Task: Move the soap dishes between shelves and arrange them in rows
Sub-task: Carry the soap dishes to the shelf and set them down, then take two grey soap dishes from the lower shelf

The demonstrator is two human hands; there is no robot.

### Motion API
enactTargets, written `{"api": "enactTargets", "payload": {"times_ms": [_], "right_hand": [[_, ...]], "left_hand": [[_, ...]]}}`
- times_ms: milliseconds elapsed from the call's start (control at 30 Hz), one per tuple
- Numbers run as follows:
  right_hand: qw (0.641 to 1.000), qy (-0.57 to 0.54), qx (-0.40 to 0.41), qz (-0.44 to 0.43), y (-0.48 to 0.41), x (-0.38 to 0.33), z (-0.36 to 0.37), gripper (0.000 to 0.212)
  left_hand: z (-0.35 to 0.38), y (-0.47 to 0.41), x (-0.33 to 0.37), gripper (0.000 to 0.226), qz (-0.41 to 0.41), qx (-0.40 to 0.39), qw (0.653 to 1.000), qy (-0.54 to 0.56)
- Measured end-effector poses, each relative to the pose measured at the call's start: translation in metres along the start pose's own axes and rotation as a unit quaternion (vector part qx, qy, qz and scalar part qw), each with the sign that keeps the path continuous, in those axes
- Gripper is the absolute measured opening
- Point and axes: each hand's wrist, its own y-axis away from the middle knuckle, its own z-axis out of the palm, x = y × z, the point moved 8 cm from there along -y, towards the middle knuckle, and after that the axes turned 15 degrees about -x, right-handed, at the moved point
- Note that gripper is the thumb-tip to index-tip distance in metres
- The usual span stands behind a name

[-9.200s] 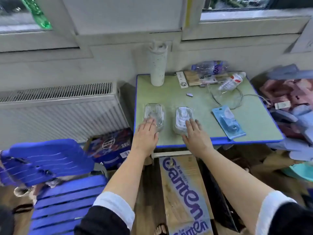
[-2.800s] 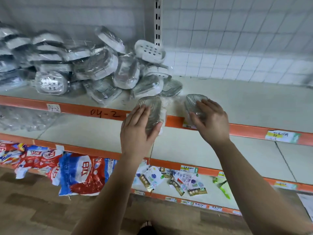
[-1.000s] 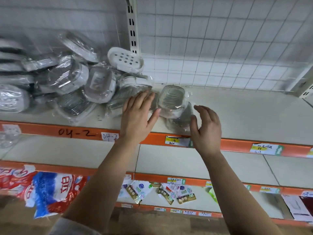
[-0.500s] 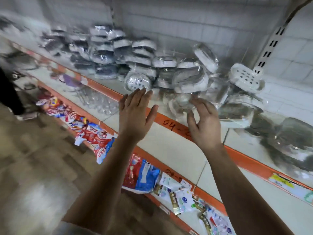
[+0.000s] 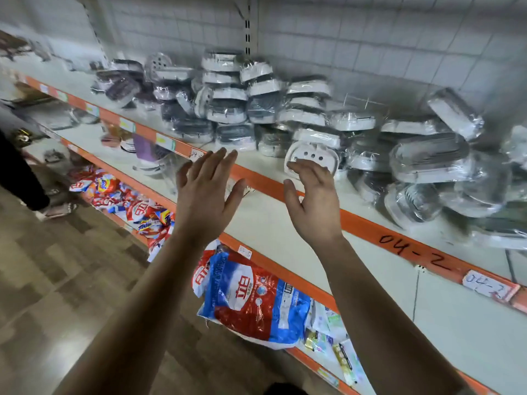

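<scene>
Now both hands are empty: left hand (image 5: 205, 195) spread flat, right hand (image 5: 313, 203) loosely curved, both over the orange shelf edge (image 5: 356, 220). Just behind that edge leans a white soap dish (image 5: 312, 156), fronting the wrapped pile (image 5: 256, 109). Probably light, stiff, film-slick; grip the long rims.

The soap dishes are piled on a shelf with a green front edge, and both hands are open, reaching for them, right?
Not quite. The head view shows the shelf's front edge is orange, not green. The soap dishes are piled on that shelf, and the left hand and right hand are both open, reaching for them.
</scene>
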Motion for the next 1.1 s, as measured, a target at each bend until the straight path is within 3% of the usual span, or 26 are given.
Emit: {"api": "enactTargets", "payload": {"times_ms": [333,700,1100], "right_hand": [[0.999,0.015,-0.018,0.024,-0.100,-0.007,0.095,0.040],[0.999,0.028,-0.013,0.035,-0.270,-0.005,0.181,0.039],[0.993,0.086,0.029,0.070,-0.342,-0.003,0.243,0.037]], "left_hand": [[0.036,-0.049,-0.113,0.058,-0.027,-0.034,0.998,0.036],[0.055,-0.176,-0.259,0.054,-0.016,-0.019,0.999,0.043],[0.106,-0.258,-0.352,0.055,0.038,-0.043,0.992,0.113]]}}
